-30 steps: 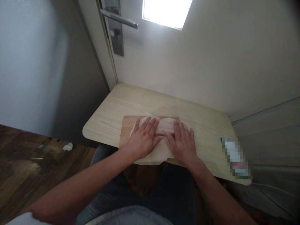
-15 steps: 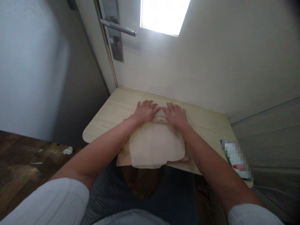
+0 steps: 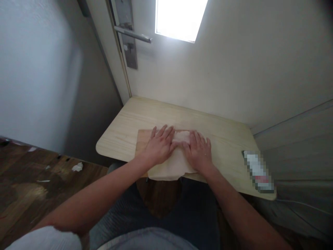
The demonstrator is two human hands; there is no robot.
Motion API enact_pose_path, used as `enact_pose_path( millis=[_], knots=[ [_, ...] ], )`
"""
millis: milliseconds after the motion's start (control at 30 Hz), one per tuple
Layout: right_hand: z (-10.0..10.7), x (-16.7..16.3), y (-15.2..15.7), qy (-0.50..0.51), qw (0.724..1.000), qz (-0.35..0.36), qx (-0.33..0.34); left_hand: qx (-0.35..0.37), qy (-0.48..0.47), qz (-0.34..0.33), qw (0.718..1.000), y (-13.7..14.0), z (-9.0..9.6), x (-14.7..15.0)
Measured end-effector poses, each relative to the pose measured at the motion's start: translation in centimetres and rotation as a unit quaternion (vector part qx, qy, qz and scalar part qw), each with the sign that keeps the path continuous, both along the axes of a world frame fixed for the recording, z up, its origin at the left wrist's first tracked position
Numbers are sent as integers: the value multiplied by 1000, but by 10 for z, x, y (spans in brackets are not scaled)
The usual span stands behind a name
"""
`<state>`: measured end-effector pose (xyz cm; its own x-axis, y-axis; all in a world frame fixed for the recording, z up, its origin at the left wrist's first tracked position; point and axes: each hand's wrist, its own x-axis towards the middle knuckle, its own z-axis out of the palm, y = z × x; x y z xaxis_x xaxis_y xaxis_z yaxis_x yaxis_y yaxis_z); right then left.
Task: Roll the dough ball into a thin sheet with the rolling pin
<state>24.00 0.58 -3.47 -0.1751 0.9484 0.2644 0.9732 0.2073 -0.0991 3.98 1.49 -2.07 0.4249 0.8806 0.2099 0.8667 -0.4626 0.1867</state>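
A pale, soft sheet of what looks like dough (image 3: pixel 170 167) lies over a thin wooden board (image 3: pixel 142 139), and its near end hangs slightly past the table's front edge. Across the sheet, between my hands, runs a raised fold or roll; whether a rolling pin is inside it I cannot tell. My left hand (image 3: pixel 160 145) rests on the left part of this ridge, fingers spread and stretched forward. On the right part lies my right hand (image 3: pixel 199 150), palm down with fingers extended. Both thumbs point inward, and the palms hide much of the sheet's sides.
The board sits on a small light-wood table (image 3: pixel 119 139) against a pale door with a metal handle (image 3: pixel 135 35). A blurred phone-like object (image 3: pixel 258 172) lies at the table's right end. Crumpled white paper (image 3: pixel 77 167) is on the wooden floor at left.
Both hands have drawn back toward me from the far end of the board, uncovering its far edge. The ridge in the sheet now lies nearer, and less flat sheet shows in front of it.
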Motion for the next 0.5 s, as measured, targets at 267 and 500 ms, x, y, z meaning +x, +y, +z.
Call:
enact_pose_path(
  millis=[267,500],
  knots=[
    [-3,9,-81,9,998,52,29,0,-4,-33,999,-73,-3,-5],
    [-1,16,-53,-3,998,55,8,5,1,-13,1000,-53,-5,-1]
  ],
)
